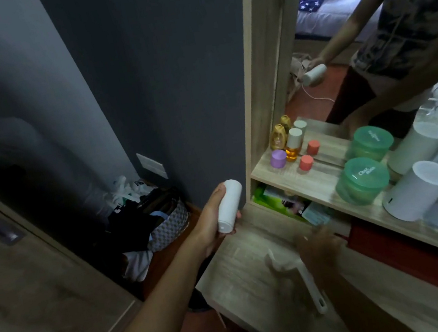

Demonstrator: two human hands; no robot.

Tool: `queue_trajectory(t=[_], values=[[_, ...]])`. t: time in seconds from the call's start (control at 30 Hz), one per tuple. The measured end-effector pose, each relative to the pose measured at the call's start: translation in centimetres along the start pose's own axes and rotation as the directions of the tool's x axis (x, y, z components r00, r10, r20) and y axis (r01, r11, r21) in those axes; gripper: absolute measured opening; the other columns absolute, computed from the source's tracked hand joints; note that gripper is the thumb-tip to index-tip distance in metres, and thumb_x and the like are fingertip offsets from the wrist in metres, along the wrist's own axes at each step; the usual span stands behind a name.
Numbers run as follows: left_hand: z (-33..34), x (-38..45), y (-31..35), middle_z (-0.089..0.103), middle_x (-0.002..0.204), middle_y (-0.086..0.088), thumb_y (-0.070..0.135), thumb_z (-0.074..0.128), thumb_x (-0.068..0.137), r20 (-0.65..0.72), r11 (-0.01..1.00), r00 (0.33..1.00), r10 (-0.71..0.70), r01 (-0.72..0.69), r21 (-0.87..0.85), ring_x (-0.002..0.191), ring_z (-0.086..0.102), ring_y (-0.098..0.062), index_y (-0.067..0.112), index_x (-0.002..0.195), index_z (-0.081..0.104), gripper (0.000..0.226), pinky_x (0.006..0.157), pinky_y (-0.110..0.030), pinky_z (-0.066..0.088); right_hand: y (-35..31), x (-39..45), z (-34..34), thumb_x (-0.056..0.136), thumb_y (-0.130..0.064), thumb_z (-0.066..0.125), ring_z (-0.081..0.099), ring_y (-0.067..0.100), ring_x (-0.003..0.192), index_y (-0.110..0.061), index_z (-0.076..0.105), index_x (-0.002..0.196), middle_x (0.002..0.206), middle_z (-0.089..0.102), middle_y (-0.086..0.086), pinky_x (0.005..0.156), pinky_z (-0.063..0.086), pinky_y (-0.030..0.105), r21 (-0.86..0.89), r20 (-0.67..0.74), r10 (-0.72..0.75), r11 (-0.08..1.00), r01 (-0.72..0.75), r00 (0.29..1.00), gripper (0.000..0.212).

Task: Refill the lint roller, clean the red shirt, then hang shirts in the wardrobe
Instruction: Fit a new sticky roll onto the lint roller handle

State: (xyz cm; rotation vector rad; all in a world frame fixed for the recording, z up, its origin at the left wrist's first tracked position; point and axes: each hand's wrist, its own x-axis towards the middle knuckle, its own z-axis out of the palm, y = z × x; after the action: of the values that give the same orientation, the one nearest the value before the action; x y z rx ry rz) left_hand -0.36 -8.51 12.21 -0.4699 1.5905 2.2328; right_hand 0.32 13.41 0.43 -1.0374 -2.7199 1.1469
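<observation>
My left hand (212, 226) is shut on a white cylindrical lint roll (230, 203) and holds it upright, just off the left edge of the wooden desk (239, 275). The white lint roller handle (316, 293) lies on the desk, its end pointing toward me. My right hand (319, 246) is blurred, low over the handle's far end. Whether it grips the handle is unclear. Something pale and blurred (278, 261) sits at the handle's head. A dark red flat item (401, 257) lies under the shelf to the right.
A shelf (320, 186) above the desk carries green tubs (362, 181), white canisters (419, 190) and small bottles (292, 142). A mirror (348, 28) stands behind it. On the floor at left sits a patterned basket (168, 226) of dark clothes. The wardrobe door (29, 284) is further left.
</observation>
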Motion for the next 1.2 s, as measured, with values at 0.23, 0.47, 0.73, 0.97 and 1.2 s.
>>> queue_trajectory(t=[0.23,0.47,0.73,0.97,1.2], values=[[0.3,1.1,-1.3,0.059,0.070,-0.009,0.052,0.046,0.094,-0.058,0.999,0.998,-0.036,0.034,-0.041,0.059,0.057,-0.017,0.017,0.134,0.048,0.053,0.050,-0.023,0.048,3.3,0.0,0.6,0.089,-0.030,0.059,0.060,0.035,0.110,0.003,0.058,0.120,0.115,0.063,0.021,0.089,0.046,0.035,-0.117,0.369,0.076,0.993,-0.035,0.926,0.045],[0.2,1.9,-1.9,0.060,0.072,-0.011,0.057,0.044,0.093,-0.139,0.998,0.989,-0.040,0.034,-0.049,0.060,0.059,-0.021,0.017,0.137,0.045,0.060,0.050,-0.026,0.049,-0.1,-0.1,0.4,0.093,-0.014,0.051,0.055,0.019,0.064,-0.007,0.060,0.108,0.076,0.059,0.005,0.057,0.053,0.030,0.149,0.412,-0.197,0.978,0.148,0.890,0.019],[-0.4,2.7,-2.1,0.062,0.077,-0.008,0.064,0.045,0.088,-0.111,0.996,0.993,-0.032,0.022,-0.085,0.060,0.061,-0.016,0.017,0.140,0.043,0.070,0.052,-0.026,0.050,-7.8,-5.4,-4.0,0.094,-0.018,0.038,0.060,0.019,0.067,-0.016,0.037,0.146,0.087,0.066,0.010,0.064,0.048,0.030,0.131,0.009,-0.660,0.745,0.654,0.751,0.052],[0.1,2.6,-0.9,0.063,0.072,-0.007,0.061,0.043,0.091,-0.034,0.982,0.999,0.001,-0.007,-0.186,0.061,0.061,-0.014,0.010,0.130,0.048,0.065,0.050,-0.022,0.052,-9.7,-6.6,-5.8,0.095,-0.009,0.046,0.062,0.021,0.072,-0.013,0.034,0.147,0.087,0.067,0.011,0.066,0.052,0.033,0.043,-0.041,-0.759,0.649,0.760,0.650,0.054],[2.2,1.7,-0.8,0.067,0.088,-0.007,0.070,0.056,0.071,0.119,0.995,0.989,0.087,-0.080,-0.060,0.073,0.063,-0.015,0.012,0.143,0.039,0.093,0.064,-0.028,0.053,-11.1,-7.8,-5.4,0.089,-0.037,0.019,0.061,0.030,0.100,-0.016,0.031,0.148,0.106,0.065,0.012,0.088,0.047,0.057,-0.044,-0.073,-0.724,0.689,0.724,0.685,0.064]])
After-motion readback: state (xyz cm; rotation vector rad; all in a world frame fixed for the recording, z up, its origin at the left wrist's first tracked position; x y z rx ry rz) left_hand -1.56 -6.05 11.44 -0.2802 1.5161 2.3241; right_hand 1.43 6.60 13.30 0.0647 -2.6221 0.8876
